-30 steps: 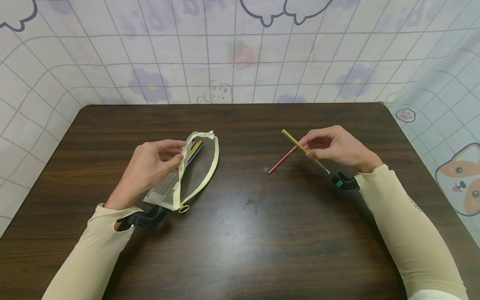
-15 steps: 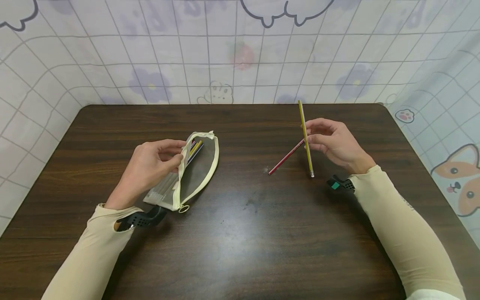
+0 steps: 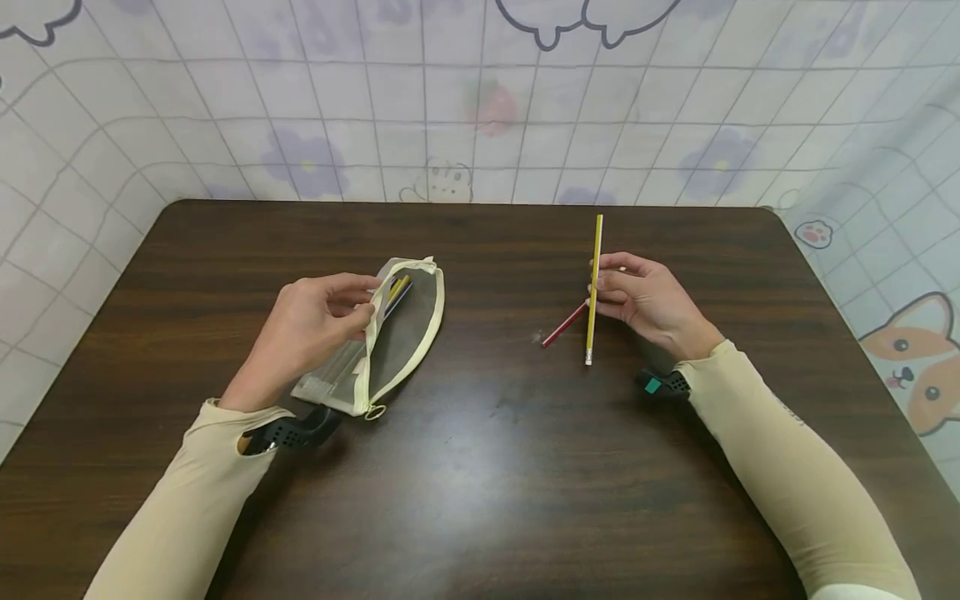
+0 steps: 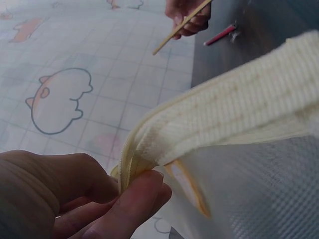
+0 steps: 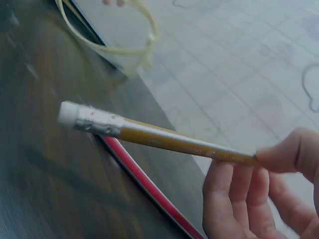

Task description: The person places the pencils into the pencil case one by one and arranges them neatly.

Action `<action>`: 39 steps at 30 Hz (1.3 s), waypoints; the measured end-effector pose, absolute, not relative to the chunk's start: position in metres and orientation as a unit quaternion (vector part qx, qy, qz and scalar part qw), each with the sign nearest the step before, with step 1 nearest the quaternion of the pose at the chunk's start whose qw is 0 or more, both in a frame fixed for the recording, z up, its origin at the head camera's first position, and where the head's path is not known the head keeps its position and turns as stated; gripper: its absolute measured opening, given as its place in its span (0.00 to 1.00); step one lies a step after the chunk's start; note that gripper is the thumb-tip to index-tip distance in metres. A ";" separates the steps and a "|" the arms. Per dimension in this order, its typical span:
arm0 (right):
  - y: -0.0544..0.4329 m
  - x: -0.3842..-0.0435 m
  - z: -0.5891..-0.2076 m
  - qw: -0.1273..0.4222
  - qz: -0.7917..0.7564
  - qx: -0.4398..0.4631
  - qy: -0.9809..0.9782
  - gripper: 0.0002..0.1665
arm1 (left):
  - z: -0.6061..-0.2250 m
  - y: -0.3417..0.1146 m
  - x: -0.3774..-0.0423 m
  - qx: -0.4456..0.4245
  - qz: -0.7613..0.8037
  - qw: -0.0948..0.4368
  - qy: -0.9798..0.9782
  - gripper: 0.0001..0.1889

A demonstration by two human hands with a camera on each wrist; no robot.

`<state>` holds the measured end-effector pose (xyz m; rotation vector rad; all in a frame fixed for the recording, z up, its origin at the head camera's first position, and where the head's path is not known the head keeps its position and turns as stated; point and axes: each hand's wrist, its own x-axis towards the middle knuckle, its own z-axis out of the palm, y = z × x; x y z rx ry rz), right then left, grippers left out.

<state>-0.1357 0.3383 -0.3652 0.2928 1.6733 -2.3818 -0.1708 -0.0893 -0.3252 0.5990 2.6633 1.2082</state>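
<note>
My left hand (image 3: pixel 318 329) pinches the cream zipper edge of a see-through mesh pencil case (image 3: pixel 408 342), holding its mouth apart. Inside lie several pencils (image 3: pixel 399 292), yellow and dark ones among them. In the left wrist view, thumb and finger grip the zipper tape (image 4: pixel 199 119). On the right, my right hand (image 3: pixel 645 300) pinches a yellow pencil (image 3: pixel 595 283) between thumb and fingers, its white eraser end pointing toward me. A red pencil (image 3: pixel 562 325) lies on the table just behind it, partly hidden by the hand; the right wrist view shows its red side (image 5: pixel 149 186) below the eraser end.
The dark wooden table (image 3: pixel 480 467) reaches back to a wall covering (image 3: pixel 480 100) with a grid and cartoon prints. A zipper pull ring (image 3: pixel 375 412) hangs at the case's near corner. A small pale mark (image 3: pixel 537 337) lies by the red pencil's tip.
My right hand has turned the yellow pencil from a slant to nearly straight away from me and moved a little left. My left hand keeps its hold on the case.
</note>
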 end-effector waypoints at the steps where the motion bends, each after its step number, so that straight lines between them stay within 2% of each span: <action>1: 0.335 -0.135 -0.365 0.108 -0.810 0.105 0.567 0.09 | -0.325 -0.088 -0.171 0.200 0.405 0.080 0.889 0.19; 10: 0.290 -0.127 -0.357 0.099 -0.820 0.136 0.547 0.07 | -0.324 -0.079 -0.173 0.194 0.404 0.078 0.891 0.19; 29: 0.185 -0.149 -0.362 0.093 -0.823 0.170 0.535 0.07 | -0.322 -0.073 -0.176 0.183 0.424 0.072 0.884 0.19; 39: 0.140 -0.150 -0.365 0.096 -0.833 0.159 0.521 0.08 | -0.322 -0.070 -0.178 0.187 0.430 0.076 0.880 0.19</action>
